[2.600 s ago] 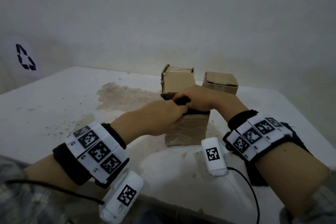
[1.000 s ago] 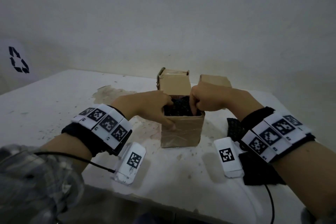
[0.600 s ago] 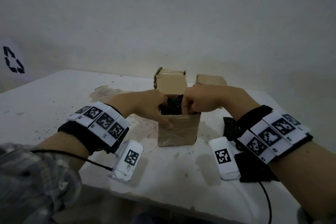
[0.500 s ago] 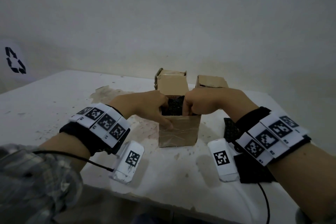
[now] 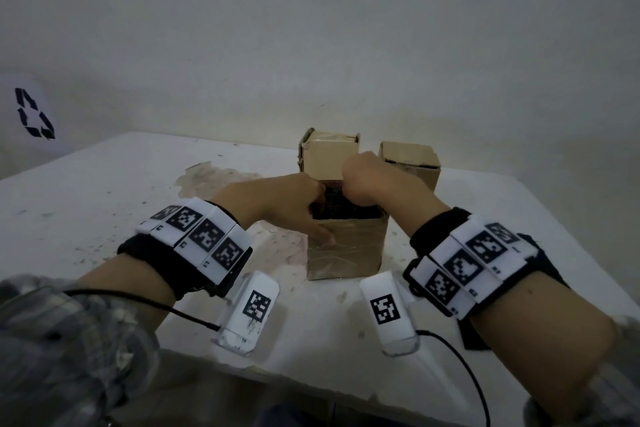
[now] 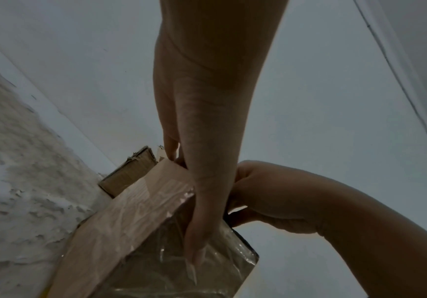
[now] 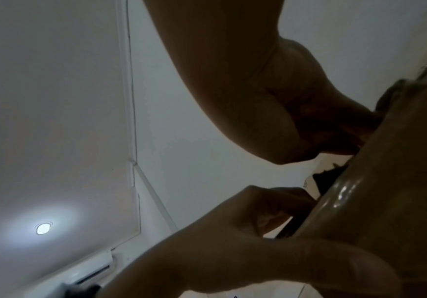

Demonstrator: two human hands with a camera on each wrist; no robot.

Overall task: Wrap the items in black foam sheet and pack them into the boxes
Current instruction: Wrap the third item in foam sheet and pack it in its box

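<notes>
Black foam sheet bundle (image 5: 341,206) sits inside the open, tape-wrapped brown cardboard box (image 5: 346,248) near the middle of the white tabletop (image 5: 104,191). Left hand (image 5: 294,199) grips the box's left rim, thumb on the near face. Right hand (image 5: 363,177) is curled over the foam; grip contact hidden. Two more cardboard boxes (image 5: 330,152) stand just beyond.

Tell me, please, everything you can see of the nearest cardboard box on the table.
The nearest box is brown cardboard wrapped in glossy, wrinkled clear tape. It stands upright on the white table, open at the top, with black foam filling its mouth. The left hand grips its left rim, thumb on the front; the right hand reaches in.
</notes>
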